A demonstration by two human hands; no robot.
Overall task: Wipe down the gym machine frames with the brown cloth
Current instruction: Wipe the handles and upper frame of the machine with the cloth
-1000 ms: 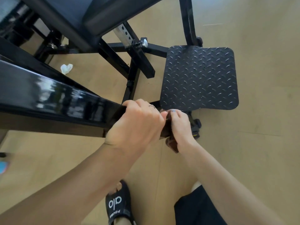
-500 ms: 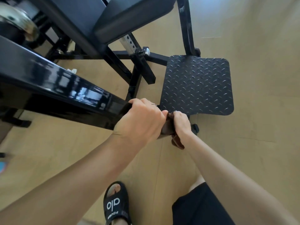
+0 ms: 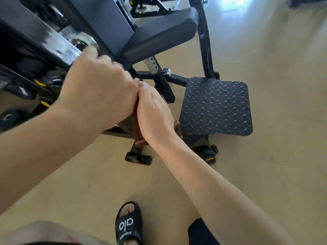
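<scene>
My left hand (image 3: 99, 89) is curled over the end of the glossy black frame beam (image 3: 35, 43) that slants in from the upper left. My right hand (image 3: 154, 112) lies against it from the right, fingers wrapped round the brown cloth (image 3: 139, 140), which is pressed to the beam's end. Only folds of the cloth show under my right palm and wrist. The beam's end is hidden by both hands.
A black tread-plate footrest (image 3: 215, 106) lies on the tan floor to the right. A padded seat (image 3: 159, 34) and adjuster post with knob (image 3: 167, 72) stand behind my hands. A frame foot (image 3: 138, 158) sits below them. My sandalled foot (image 3: 128, 225) is at the bottom.
The view has swung up and back, so the seat and weights at left now show. Both hands stay together on the beam's end with the cloth.
</scene>
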